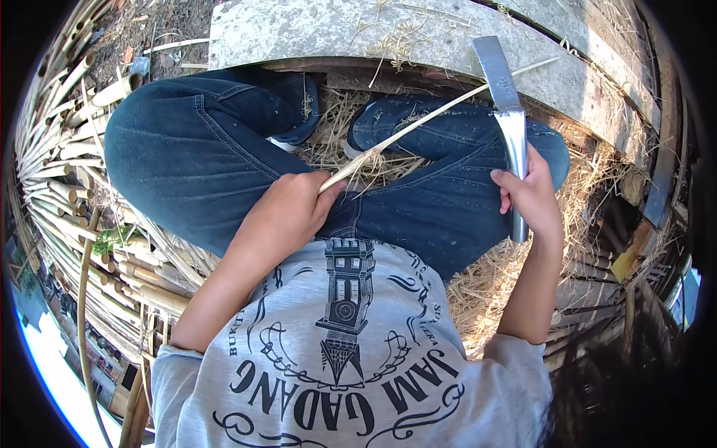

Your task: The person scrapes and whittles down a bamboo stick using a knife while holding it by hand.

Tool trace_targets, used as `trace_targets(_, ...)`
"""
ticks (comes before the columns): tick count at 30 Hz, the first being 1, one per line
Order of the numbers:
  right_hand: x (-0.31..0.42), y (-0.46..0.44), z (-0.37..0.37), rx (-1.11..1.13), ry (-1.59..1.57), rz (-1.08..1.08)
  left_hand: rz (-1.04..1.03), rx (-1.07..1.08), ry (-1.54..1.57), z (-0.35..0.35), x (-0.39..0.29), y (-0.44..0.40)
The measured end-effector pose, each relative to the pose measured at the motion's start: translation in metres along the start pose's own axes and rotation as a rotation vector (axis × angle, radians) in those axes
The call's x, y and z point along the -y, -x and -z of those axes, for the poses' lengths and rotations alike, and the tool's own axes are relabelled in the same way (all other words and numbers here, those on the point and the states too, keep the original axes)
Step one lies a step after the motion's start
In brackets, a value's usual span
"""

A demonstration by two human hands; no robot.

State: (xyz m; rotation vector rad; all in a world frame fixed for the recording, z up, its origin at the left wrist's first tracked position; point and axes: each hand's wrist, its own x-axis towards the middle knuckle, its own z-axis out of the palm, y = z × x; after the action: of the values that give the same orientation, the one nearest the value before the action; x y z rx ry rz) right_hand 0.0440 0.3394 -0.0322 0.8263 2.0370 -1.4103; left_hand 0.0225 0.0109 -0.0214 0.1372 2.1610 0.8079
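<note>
My left hand (291, 205) is closed round the near end of a thin pale bamboo strip (426, 118). The strip slants up to the right across my lap, with frayed fibres a little beyond the hand, and its far part passes behind the blade of a metal knife (499, 78). My right hand (532, 190) grips the silver tube-like handle of this knife above my right thigh. The broad blade points away from me, its tip over the grey board (299, 33).
Bamboo poles (67, 194) lie stacked at the left. Shavings (485, 291) cover the ground at the right and between my crossed legs (187, 149). More planks (620, 104) stretch along the upper right. Curled shavings lie on the board.
</note>
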Motion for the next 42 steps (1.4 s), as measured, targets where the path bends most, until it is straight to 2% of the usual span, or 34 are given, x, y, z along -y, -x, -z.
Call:
trace_targets(2,-0.01,-0.008,-0.013,-0.191,-0.05,0.049,0.0,-0.008,0.019,-0.004,0.001,0.0)
trace_targets(3,-0.006,-0.002,-0.019,-0.182,-0.045,0.049,0.009,-0.011,0.024,-0.005,0.001,0.001)
trace_targets(5,0.004,0.015,-0.027,0.108,0.002,0.041,0.042,0.015,0.008,-0.002,0.001,0.0)
trace_targets(7,0.005,0.015,-0.026,0.138,-0.021,0.006,0.029,0.007,0.0,0.001,-0.001,0.001)
trace_targets(10,-0.007,-0.004,-0.024,-0.17,-0.043,0.062,0.025,0.012,0.002,-0.003,-0.004,-0.001)
trace_targets(13,0.0,0.015,-0.04,-0.045,0.01,0.042,0.029,-0.01,-0.002,-0.006,0.003,-0.001)
trace_targets(14,0.002,0.024,-0.041,0.103,0.018,0.022,-0.006,-0.02,0.012,-0.005,0.005,-0.001)
trace_targets(17,0.006,0.021,-0.033,0.109,-0.006,-0.013,-0.002,-0.007,0.019,-0.003,0.0,-0.002)
trace_targets(21,-0.011,0.011,-0.049,-0.117,-0.085,0.048,0.011,-0.019,-0.02,-0.007,0.003,0.001)
trace_targets(23,0.016,0.035,-0.054,0.081,0.101,0.017,-0.01,-0.001,0.011,-0.007,0.008,0.0)
trace_targets(25,0.009,0.036,-0.051,0.086,0.035,0.0,-0.009,0.004,0.018,-0.004,0.006,0.0)
trace_targets(27,-0.001,0.02,-0.033,0.072,0.07,0.037,0.002,0.007,0.041,-0.005,0.005,0.0)
trace_targets(29,-0.012,0.014,-0.048,-0.137,-0.086,0.046,-0.057,-0.016,0.053,-0.007,0.007,-0.001)
trace_targets(31,-0.007,0.03,-0.057,-0.014,-0.006,0.026,-0.045,-0.022,0.053,-0.009,0.01,0.0)
trace_targets(32,0.002,0.041,-0.059,0.144,0.018,-0.015,-0.051,-0.02,0.041,-0.007,0.01,0.0)
trace_targets(33,-0.001,0.046,-0.063,0.157,-0.058,-0.026,-0.056,-0.019,0.034,-0.005,0.009,0.0)
trace_targets(35,-0.004,0.034,-0.045,0.143,0.012,-0.001,-0.016,0.006,0.028,-0.004,0.004,0.0)
trace_targets(37,-0.009,0.023,-0.046,-0.061,-0.001,0.055,-0.026,0.002,0.039,-0.005,0.003,-0.001)
trace_targets(39,-0.018,0.029,-0.069,-0.097,-0.156,0.04,-0.025,-0.01,0.037,-0.007,0.007,0.002)
trace_targets(41,-0.024,0.042,-0.069,0.094,0.071,0.119,-0.058,-0.025,0.014,-0.009,0.013,0.0)
trace_targets(42,-0.017,0.043,-0.063,0.129,0.024,0.053,-0.069,-0.021,0.008,-0.007,0.01,-0.001)
